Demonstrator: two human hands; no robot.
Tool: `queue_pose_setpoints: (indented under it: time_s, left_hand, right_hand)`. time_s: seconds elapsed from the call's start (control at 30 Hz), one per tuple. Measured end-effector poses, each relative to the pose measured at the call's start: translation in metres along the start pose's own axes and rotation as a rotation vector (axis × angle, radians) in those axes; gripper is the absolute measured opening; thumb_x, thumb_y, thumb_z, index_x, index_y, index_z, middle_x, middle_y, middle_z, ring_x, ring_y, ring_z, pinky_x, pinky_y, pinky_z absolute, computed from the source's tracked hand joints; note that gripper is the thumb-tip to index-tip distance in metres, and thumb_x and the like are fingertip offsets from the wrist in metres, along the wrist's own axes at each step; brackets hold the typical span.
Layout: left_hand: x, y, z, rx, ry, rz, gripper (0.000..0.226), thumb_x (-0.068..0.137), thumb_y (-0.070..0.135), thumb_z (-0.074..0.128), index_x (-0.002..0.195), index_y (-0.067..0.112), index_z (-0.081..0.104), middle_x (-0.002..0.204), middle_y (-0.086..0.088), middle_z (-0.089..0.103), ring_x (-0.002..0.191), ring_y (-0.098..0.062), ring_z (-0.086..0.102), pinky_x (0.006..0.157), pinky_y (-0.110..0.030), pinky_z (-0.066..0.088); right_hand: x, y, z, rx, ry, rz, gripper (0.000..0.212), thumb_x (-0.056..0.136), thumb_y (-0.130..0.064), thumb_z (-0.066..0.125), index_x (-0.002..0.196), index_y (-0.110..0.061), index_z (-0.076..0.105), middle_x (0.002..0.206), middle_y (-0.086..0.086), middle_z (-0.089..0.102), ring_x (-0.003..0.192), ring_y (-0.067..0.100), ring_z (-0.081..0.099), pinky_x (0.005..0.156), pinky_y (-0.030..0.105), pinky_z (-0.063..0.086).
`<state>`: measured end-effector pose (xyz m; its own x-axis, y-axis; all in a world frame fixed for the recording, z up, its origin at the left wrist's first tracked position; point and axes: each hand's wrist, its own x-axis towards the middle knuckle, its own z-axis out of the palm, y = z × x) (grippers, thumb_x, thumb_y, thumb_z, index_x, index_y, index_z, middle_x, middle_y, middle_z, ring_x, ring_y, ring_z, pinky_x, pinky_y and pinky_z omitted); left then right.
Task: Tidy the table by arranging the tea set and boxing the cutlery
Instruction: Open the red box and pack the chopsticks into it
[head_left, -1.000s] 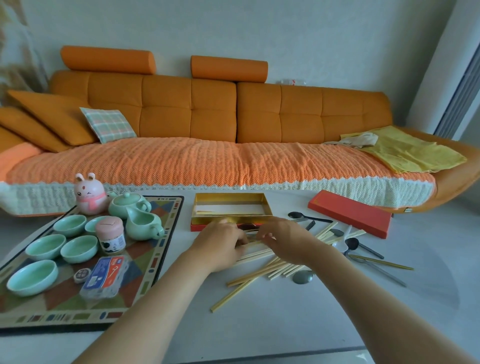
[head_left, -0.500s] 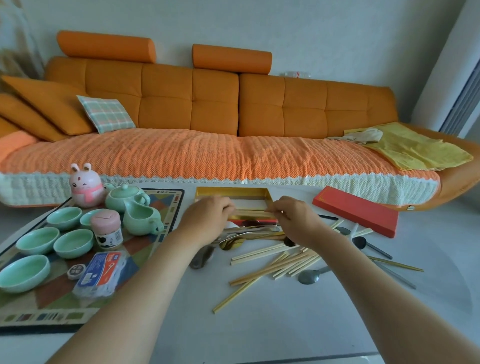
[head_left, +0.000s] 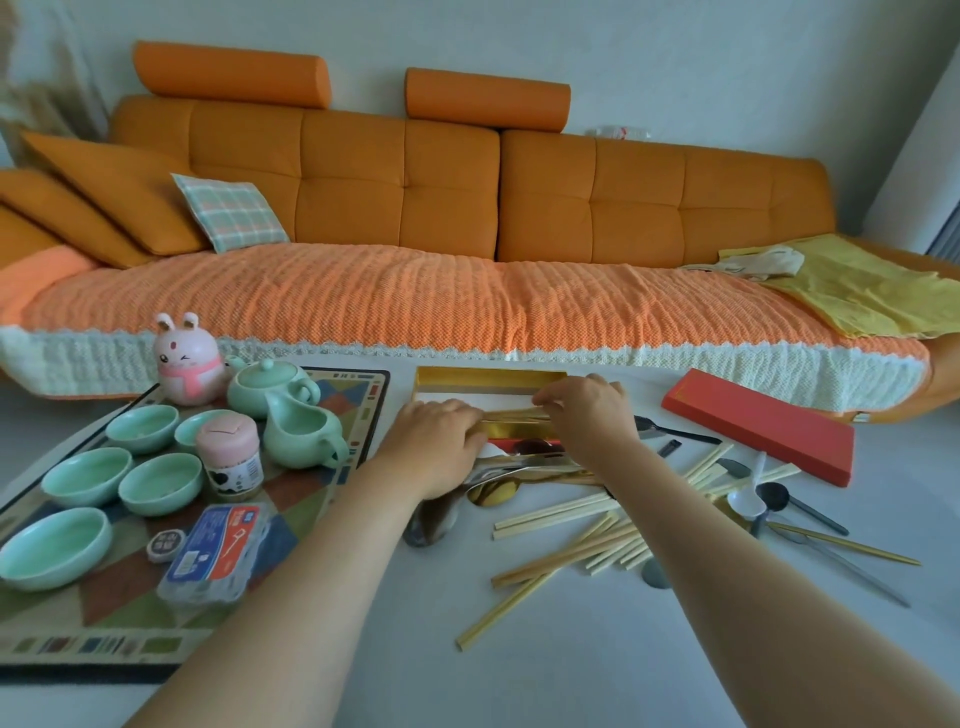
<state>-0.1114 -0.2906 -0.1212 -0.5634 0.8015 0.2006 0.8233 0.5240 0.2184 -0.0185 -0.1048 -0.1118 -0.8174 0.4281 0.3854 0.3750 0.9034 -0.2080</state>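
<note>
On the counter (head_left: 571, 675), at left: mat (head_left: 358, 395) carrying 5 cups (head_left: 85, 475) in front, teapot (head_left: 270, 387) and pitcher (head_left: 301, 434) behind. Centre, farther back: box (head_left: 488, 375). Right of it: lid (head_left: 758, 426). Before both: loose chopsticks (head_left: 561, 519) and spoons (head_left: 493, 491). Behind all, past the far edge: sofa (head_left: 447, 197).

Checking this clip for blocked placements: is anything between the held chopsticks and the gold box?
Nothing visible. The left hand and right hand hold the chopsticks over the near edge of the open box; the red lid lies apart on the right. The hands hide part of its floor.
</note>
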Motion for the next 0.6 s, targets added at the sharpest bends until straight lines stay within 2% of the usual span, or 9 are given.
queue_pose_setpoints:
  time_s: [0.13, 0.2, 0.23, 0.3, 0.37, 0.43, 0.47, 0.53, 0.6]
  left_hand:
    - [0.003, -0.004, 0.0, 0.005, -0.07, -0.022, 0.045, 0.103, 0.038, 0.03, 0.145, 0.026, 0.043, 0.145, 0.001, 0.051, 0.132, -0.021, 0.045, 0.115, -0.038, 0.019]
    - [0.005, -0.003, -0.001, -0.006, -0.067, -0.029, 0.045, 0.103, 0.038, 0.03, 0.144, 0.026, 0.043, 0.144, 0.0, 0.052, 0.13, -0.021, 0.046, 0.114, -0.038, 0.02]
    - [0.006, -0.003, 0.0, -0.004, -0.065, -0.027, 0.045, 0.102, 0.038, 0.031, 0.144, 0.026, 0.043, 0.143, 0.0, 0.053, 0.13, -0.022, 0.046, 0.114, -0.039, 0.02]
    - [0.006, 0.0, 0.0, -0.012, -0.05, -0.016, 0.044, 0.102, 0.038, 0.035, 0.144, 0.025, 0.043, 0.144, 0.001, 0.05, 0.132, -0.022, 0.043, 0.113, -0.04, 0.022]
    - [0.005, 0.003, -0.001, -0.026, -0.01, 0.001, 0.045, 0.101, 0.037, 0.04, 0.144, 0.025, 0.043, 0.147, 0.003, 0.045, 0.135, -0.021, 0.037, 0.113, -0.04, 0.023]
    - [0.005, 0.007, -0.003, -0.014, 0.06, 0.031, 0.042, 0.1, 0.035, 0.046, 0.141, 0.024, 0.046, 0.14, 0.003, 0.047, 0.13, -0.021, 0.037, 0.11, -0.04, 0.028]
    - [0.004, 0.01, -0.004, -0.003, 0.106, 0.055, 0.039, 0.098, 0.033, 0.048, 0.136, 0.024, 0.05, 0.134, 0.003, 0.049, 0.125, -0.02, 0.038, 0.107, -0.039, 0.031]
    - [0.001, 0.019, -0.006, -0.004, 0.177, 0.115, 0.029, 0.096, 0.029, 0.053, 0.123, 0.023, 0.058, 0.121, 0.003, 0.052, 0.116, -0.019, 0.041, 0.101, -0.036, 0.035]
    - [-0.002, 0.029, -0.008, -0.019, 0.2, 0.171, 0.019, 0.095, 0.025, 0.055, 0.112, 0.021, 0.062, 0.11, 0.004, 0.054, 0.109, -0.019, 0.044, 0.095, -0.034, 0.037]
  right_hand:
    - [0.001, -0.007, -0.001, 0.063, -0.087, -0.029, 0.03, 0.098, -0.024, 0.046, 0.111, -0.03, 0.072, 0.118, -0.007, 0.069, 0.109, 0.016, 0.058, 0.1, 0.036, 0.041]
    - [-0.004, -0.01, -0.003, 0.145, -0.228, -0.057, 0.032, 0.096, -0.027, 0.042, 0.101, -0.028, 0.074, 0.099, -0.005, 0.072, 0.089, 0.015, 0.063, 0.083, 0.034, 0.052]
    - [-0.006, -0.011, -0.004, 0.155, -0.298, -0.072, 0.033, 0.096, -0.027, 0.041, 0.092, -0.023, 0.073, 0.086, -0.001, 0.071, 0.078, 0.017, 0.062, 0.073, 0.034, 0.052]
    - [-0.012, -0.013, -0.005, 0.122, -0.363, -0.109, 0.034, 0.098, -0.028, 0.038, 0.083, -0.016, 0.067, 0.073, 0.004, 0.065, 0.069, 0.02, 0.059, 0.065, 0.034, 0.048]
    - [-0.015, -0.011, -0.006, 0.137, -0.342, -0.13, 0.031, 0.097, -0.024, 0.039, 0.092, -0.02, 0.069, 0.08, 0.0, 0.069, 0.075, 0.017, 0.06, 0.072, 0.033, 0.049]
    - [-0.016, -0.006, -0.006, 0.159, -0.228, -0.177, 0.033, 0.092, -0.015, 0.043, 0.108, -0.022, 0.071, 0.102, -0.004, 0.071, 0.095, 0.016, 0.061, 0.09, 0.034, 0.048]
    - [-0.017, -0.003, -0.007, 0.152, -0.153, -0.215, 0.035, 0.089, -0.011, 0.046, 0.111, -0.022, 0.07, 0.107, -0.004, 0.069, 0.1, 0.017, 0.058, 0.094, 0.035, 0.047]
    - [-0.018, 0.001, -0.012, 0.146, -0.051, -0.272, 0.034, 0.084, -0.006, 0.051, 0.104, -0.023, 0.073, 0.099, -0.005, 0.064, 0.093, 0.017, 0.056, 0.088, 0.036, 0.048]
    - [-0.021, 0.002, -0.022, 0.162, -0.067, -0.274, 0.031, 0.084, -0.005, 0.052, 0.094, -0.024, 0.074, 0.089, -0.009, 0.06, 0.082, 0.013, 0.054, 0.078, 0.035, 0.052]
